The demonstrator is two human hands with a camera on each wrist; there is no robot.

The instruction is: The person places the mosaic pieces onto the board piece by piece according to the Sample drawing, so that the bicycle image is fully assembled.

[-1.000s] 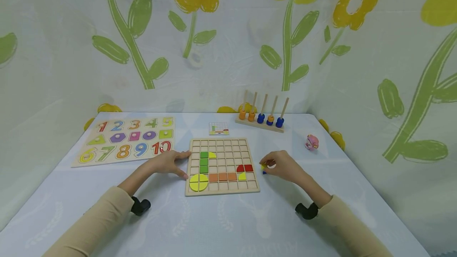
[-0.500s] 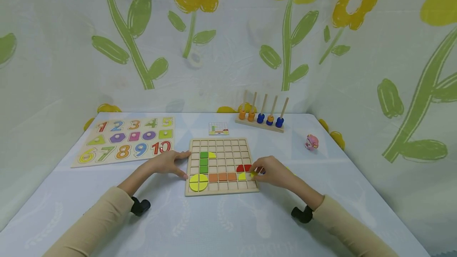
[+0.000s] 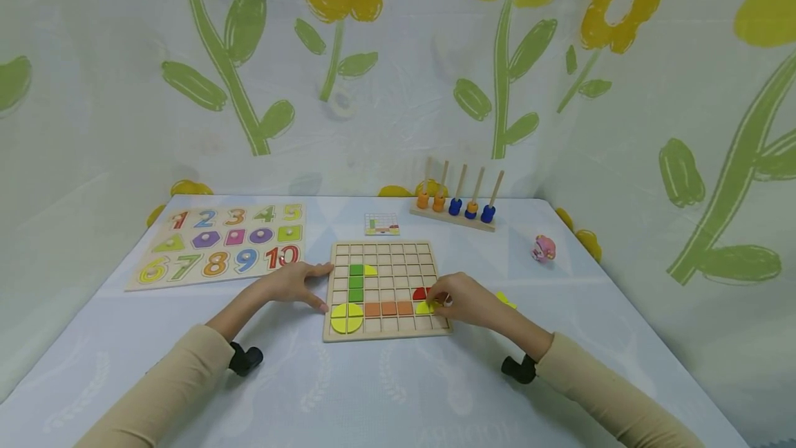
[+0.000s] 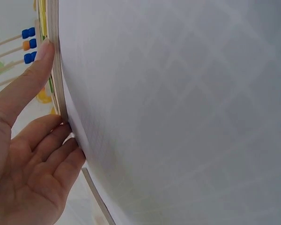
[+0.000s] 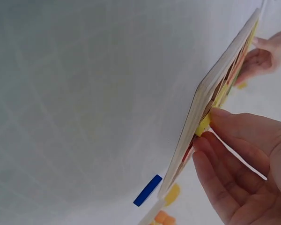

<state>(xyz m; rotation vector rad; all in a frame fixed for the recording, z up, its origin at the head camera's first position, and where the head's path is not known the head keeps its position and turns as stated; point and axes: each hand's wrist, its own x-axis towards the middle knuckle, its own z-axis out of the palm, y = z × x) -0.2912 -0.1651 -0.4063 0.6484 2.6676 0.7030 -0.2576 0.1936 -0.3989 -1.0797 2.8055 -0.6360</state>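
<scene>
A wooden grid board [image 3: 398,275] lies on the table with yellow, green, orange and red pieces in its cells. At its left edge my left hand [image 3: 289,284] rests with thumb and fingers spread, touching the frame; the left wrist view shows the thumb [image 4: 41,61] against the board's side. Over the lower right cells, my right hand [image 3: 469,301] pinches a yellow piece [image 5: 204,125] between thumb and fingers. Beside it sits a yellow quarter-circle piece [image 3: 424,308], with a red piece [image 3: 419,293] just behind, partly covered by the fingers.
A small pattern card [image 3: 381,224] lies behind the board. To the left is a number puzzle [image 3: 224,240], and at the back a peg stand [image 3: 452,217] with beads. A yellow piece [image 3: 505,299], a blue piece [image 5: 148,190] and a pink toy [image 3: 544,248] lie to the right.
My right hand has moved left from the table beside the board to its lower right cells, carrying the yellow piece. The left hand has stayed in place.
</scene>
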